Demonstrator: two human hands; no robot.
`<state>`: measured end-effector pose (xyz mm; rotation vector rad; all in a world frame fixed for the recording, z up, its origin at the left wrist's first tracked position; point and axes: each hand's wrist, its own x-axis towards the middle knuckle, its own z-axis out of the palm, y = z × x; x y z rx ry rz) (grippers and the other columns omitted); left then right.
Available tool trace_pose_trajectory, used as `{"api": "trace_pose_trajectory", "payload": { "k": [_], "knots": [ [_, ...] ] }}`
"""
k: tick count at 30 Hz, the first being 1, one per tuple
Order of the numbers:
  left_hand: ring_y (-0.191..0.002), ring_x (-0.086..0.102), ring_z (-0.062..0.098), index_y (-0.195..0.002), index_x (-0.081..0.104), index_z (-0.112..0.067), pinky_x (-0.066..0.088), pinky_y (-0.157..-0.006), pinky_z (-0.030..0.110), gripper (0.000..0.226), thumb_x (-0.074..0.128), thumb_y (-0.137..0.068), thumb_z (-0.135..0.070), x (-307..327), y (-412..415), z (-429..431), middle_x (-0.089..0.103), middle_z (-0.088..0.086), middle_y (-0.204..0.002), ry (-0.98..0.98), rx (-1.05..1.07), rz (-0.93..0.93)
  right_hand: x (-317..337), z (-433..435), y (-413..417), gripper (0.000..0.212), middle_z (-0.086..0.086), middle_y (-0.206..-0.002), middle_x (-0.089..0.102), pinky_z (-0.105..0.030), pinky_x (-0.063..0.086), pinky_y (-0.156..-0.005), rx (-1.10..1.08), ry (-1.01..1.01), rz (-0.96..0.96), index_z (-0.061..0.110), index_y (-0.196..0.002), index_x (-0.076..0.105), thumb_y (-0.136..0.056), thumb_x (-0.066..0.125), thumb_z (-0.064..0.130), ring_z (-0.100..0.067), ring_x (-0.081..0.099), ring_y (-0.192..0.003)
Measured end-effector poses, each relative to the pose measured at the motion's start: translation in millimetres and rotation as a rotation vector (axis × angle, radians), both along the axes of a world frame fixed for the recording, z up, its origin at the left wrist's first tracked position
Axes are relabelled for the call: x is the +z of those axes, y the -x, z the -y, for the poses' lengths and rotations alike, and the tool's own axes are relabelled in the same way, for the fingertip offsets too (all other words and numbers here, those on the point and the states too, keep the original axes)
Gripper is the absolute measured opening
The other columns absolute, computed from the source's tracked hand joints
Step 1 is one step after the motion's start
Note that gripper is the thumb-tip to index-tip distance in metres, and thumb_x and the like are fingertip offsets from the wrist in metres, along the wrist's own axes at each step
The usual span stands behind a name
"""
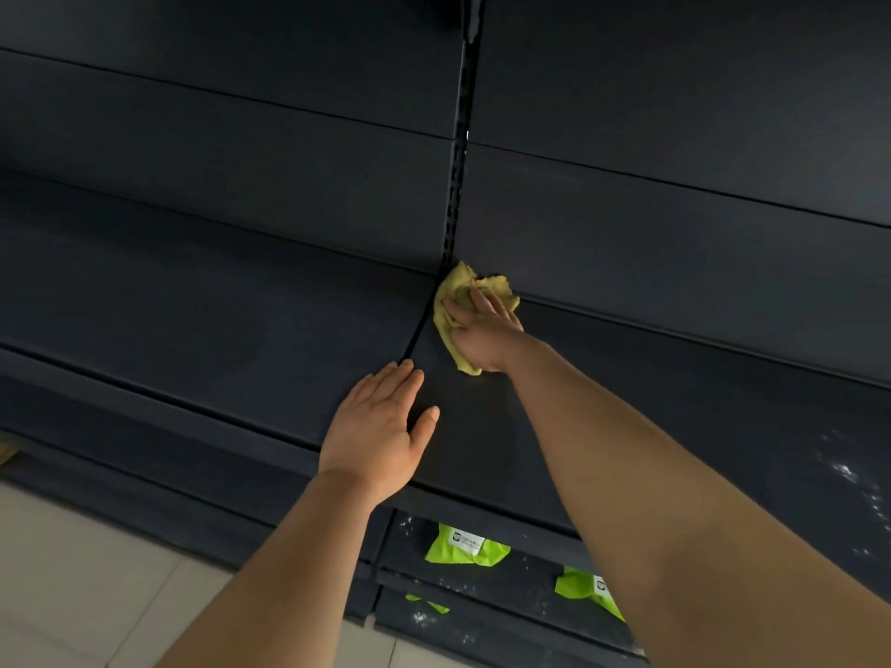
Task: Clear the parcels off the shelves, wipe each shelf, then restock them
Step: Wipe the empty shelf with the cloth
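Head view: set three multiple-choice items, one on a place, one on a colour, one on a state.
1. Where is the cloth? A floor; B back of the dark shelf, by the upright; C lower shelf.
2. The parcels below are: A green; B red; C white.
3. The left hand is: A gripping a parcel; B fisted; C flat, open on the shelf.
Key: 1 B, the right hand holds it there; 2 A, bright green wrappers; 3 C, fingers straight.

Matt dark metal shelf (627, 378), cloth rag (463, 291)
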<state>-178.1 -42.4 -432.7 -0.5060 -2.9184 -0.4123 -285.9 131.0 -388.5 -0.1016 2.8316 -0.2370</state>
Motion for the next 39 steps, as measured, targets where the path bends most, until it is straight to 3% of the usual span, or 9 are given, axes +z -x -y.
{"api": "trace_pose_trajectory", "payload": {
  "k": [4, 9, 19, 23, 31, 39],
  "knots": [
    [-0.146, 0.013, 0.008, -0.151, 0.023, -0.021, 0.004, -0.119, 0.025, 0.061, 0.022, -0.098, -0.052, 2, -1, 0, 0.019, -0.006, -0.158, 0.01, -0.005, 0.012, -2, 4, -8, 0.055, -0.002, -0.162, -0.011, -0.045, -0.001, -0.12, 0.123, -0.01, -0.047, 0.043, -0.152, 0.006, -0.1, 0.025, 0.039, -0.025, -0.012, -0.148],
    [-0.146, 0.009, 0.007, -0.151, 0.021, -0.022, 0.001, -0.119, 0.024, 0.06, 0.022, -0.098, -0.051, 4, -2, 0, 0.016, -0.007, -0.159, 0.006, -0.004, 0.042, -13, -21, -36, 0.056, 0.001, -0.162, -0.008, -0.036, 0.0, -0.12, 0.194, 0.051, -0.127, 0.042, -0.152, 0.012, -0.099, 0.028, 0.041, -0.017, -0.009, -0.149],
    [-0.147, 0.004, 0.01, -0.152, 0.016, -0.018, 0.0, -0.119, 0.027, 0.064, 0.013, -0.098, -0.051, 6, -4, -1, 0.01, -0.003, -0.16, 0.097, -0.014, 0.09, -18, -128, -103, 0.063, -0.002, -0.162, -0.012, -0.035, 0.001, -0.12, -0.213, -0.01, -0.117, 0.038, -0.154, 0.003, -0.097, 0.028, 0.048, -0.017, -0.011, -0.149],
    [-0.148, 0.003, 0.014, -0.152, 0.012, -0.015, 0.0, -0.12, 0.03, 0.065, 0.007, -0.097, -0.049, 7, -6, -4, 0.007, 0.001, -0.161, 0.151, -0.01, 0.095, -20, -128, -129, 0.062, -0.004, -0.162, -0.013, -0.038, 0.0, -0.121, -0.366, -0.014, -0.109, 0.036, -0.153, 0.001, -0.098, 0.026, 0.045, -0.021, -0.013, -0.148],
    [-0.148, -0.002, 0.022, -0.152, 0.006, -0.01, 0.002, -0.121, 0.039, 0.061, 0.009, -0.1, -0.041, 15, -8, -11, 0.002, 0.008, -0.161, 0.226, -0.004, 0.161, -24, -65, -171, 0.059, -0.007, -0.161, -0.014, -0.042, -0.003, -0.121, -0.225, -0.028, -0.163, 0.039, -0.153, 0.007, -0.098, 0.029, 0.042, -0.028, -0.013, -0.148],
    [-0.147, 0.005, 0.025, -0.151, 0.012, -0.008, 0.005, -0.12, 0.041, 0.052, 0.022, -0.103, -0.027, 35, -18, -29, 0.01, 0.009, -0.159, 0.346, -0.002, 0.126, -19, -62, -217, 0.059, -0.006, -0.162, -0.009, -0.035, -0.006, -0.12, -0.082, -0.014, -0.241, 0.038, -0.153, 0.007, -0.098, 0.03, 0.041, -0.022, -0.01, -0.149]
  ]
}}
